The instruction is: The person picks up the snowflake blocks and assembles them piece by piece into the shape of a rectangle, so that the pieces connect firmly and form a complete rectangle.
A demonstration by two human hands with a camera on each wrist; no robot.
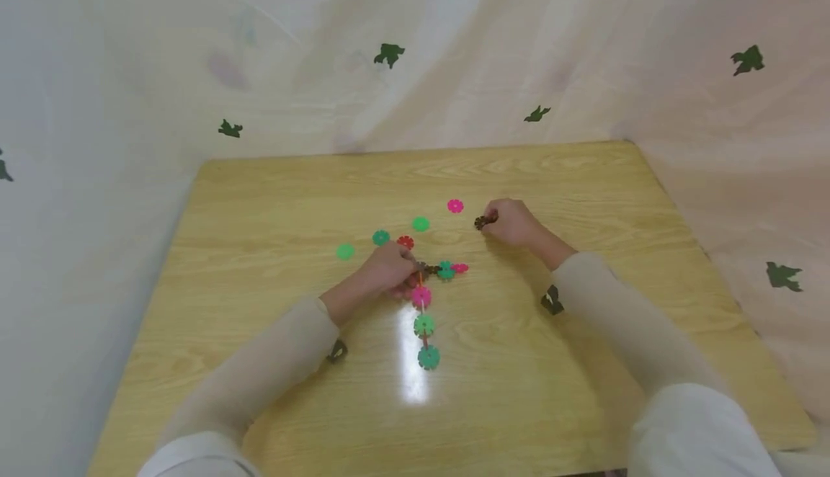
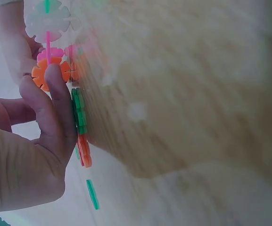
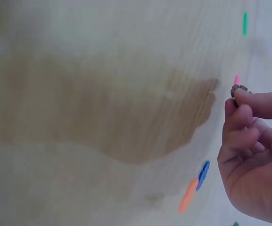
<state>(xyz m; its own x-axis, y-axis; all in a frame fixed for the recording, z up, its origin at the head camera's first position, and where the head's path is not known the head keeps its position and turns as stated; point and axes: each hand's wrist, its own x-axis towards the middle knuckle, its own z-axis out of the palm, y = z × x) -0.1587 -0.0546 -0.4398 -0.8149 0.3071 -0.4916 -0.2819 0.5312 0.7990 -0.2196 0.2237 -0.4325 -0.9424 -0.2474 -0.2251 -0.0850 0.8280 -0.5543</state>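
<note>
My left hand [image 1: 390,268] grips a joined string of notched plastic discs near its bend. From there, a pink disc [image 1: 421,296], a light green disc [image 1: 424,325] and a teal disc [image 1: 429,357] run toward me. A short arm of brown, teal and pink pieces, with a teal disc [image 1: 445,270] in its middle, points right. In the left wrist view, fingertips lie against an orange disc [image 2: 40,75] beside a whitish disc [image 2: 48,20]. Farther back and to the right, my right hand [image 1: 511,222] pinches a brown disc [image 3: 239,88] between thumb and fingers.
Loose discs lie on the wooden table [image 1: 272,196] beyond the left hand: light green [image 1: 345,251], teal [image 1: 380,237], red [image 1: 405,241], another light green [image 1: 421,224] and pink [image 1: 455,206]. A pale curtain [image 1: 454,52] with dark bird shapes hangs behind the table.
</note>
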